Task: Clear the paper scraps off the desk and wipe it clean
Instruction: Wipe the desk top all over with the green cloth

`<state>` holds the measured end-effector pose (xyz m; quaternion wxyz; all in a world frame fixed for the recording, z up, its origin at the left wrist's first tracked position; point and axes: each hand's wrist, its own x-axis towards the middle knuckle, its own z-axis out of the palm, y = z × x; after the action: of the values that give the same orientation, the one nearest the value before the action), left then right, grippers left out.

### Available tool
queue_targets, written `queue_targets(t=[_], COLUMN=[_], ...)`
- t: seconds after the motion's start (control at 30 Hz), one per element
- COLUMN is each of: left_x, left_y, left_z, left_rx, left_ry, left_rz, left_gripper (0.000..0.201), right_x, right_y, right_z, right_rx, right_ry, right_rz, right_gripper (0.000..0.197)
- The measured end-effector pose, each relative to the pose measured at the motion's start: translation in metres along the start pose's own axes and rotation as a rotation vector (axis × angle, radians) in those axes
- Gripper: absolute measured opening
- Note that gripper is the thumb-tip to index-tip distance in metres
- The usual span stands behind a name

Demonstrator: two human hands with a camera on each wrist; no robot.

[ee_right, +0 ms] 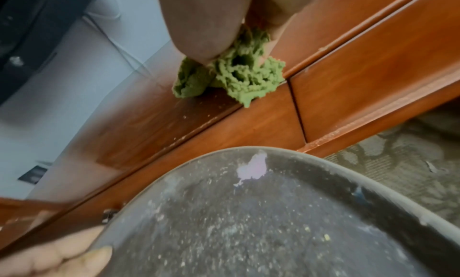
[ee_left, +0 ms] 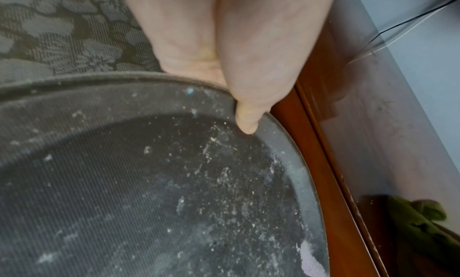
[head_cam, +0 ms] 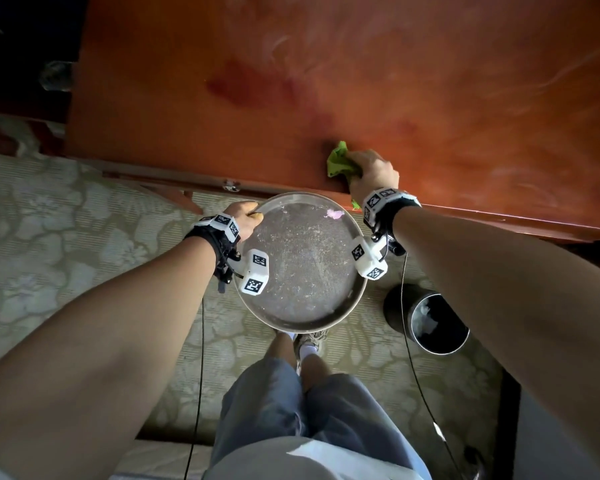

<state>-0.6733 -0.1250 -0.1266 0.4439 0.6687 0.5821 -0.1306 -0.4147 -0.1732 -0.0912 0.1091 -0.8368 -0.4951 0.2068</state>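
Observation:
A round metal sieve tray point(head_cam: 300, 308) hangs just below the front edge of the reddish wooden desk point(head_cam: 361, 81). My left hand point(head_cam: 245, 216) grips its rim at the upper left, thumb over the rim point(ee_left: 246, 122). One pink paper scrap point(head_cam: 335, 213) lies inside the tray near its far rim, also clear in the right wrist view point(ee_right: 252, 170). My right hand point(head_cam: 374, 171) clutches a bunched green cloth point(head_cam: 340, 161) and holds it on the desk's front edge point(ee_right: 231, 76). Fine crumbs speckle the tray's mesh point(ee_left: 224, 183).
A black waste bin point(head_cam: 430, 322) with pale scraps inside stands on the patterned carpet point(head_cam: 66, 237) to my right, under the desk edge. My legs and shoes point(head_cam: 310, 341) are below the tray. Drawer fronts point(ee_right: 373, 74) run under the desk top.

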Motion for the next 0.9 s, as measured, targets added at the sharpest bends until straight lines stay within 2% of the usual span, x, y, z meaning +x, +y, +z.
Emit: queue_targets(t=[0.17,0.27,0.33,0.4,0.5,0.63,0.8,0.9], left_x=[0.007,0.008,0.006,0.001,-0.014,-0.042,-0.074,-0.089], left_y=[-0.002,-0.001,-0.001,-0.002,-0.001,0.001,0.005,0.005], left_z=[-0.004,-0.006,-0.008,-0.01,-0.016,-0.031,-0.064,-0.087], left_rx=[-0.004,-0.034,-0.037,-0.024,-0.032,-0.044,-0.084,-0.096], left_ry=[-0.001,-0.003,-0.002,0.007,0.028,0.076,0.186,0.269], left_rz=[0.002,-0.014,-0.004,0.001,-0.019,-0.058,-0.094,-0.095], left_gripper=[0.037,0.04,0.039,0.038,0.043,0.046,0.05,0.032], right_x=[-0.014,-0.025,-0.029,-0.033,-0.038,-0.043,-0.053,-0.056], right_y=[-0.029,-0.044,-0.048,-0.048,-0.048,-0.055,-0.081,-0.101], right_z=[0.019,0.025,0.024,0.015,-0.003,-0.024,-0.056,-0.073], right_rx=[-0.003,-0.017,-0.012,0.046,0.157,0.354,0.587,0.663], right_ry=[-0.075,-0.231,-0.297,-0.318,-0.371,-0.393,-0.373,-0.407], right_rz=[-0.266,-0.381,-0.351,-0.258,-0.135,0.001,0.067,0.054], right_gripper=[0.026,0.024,0.032,0.039,0.042,0.033,0.015,0.015])
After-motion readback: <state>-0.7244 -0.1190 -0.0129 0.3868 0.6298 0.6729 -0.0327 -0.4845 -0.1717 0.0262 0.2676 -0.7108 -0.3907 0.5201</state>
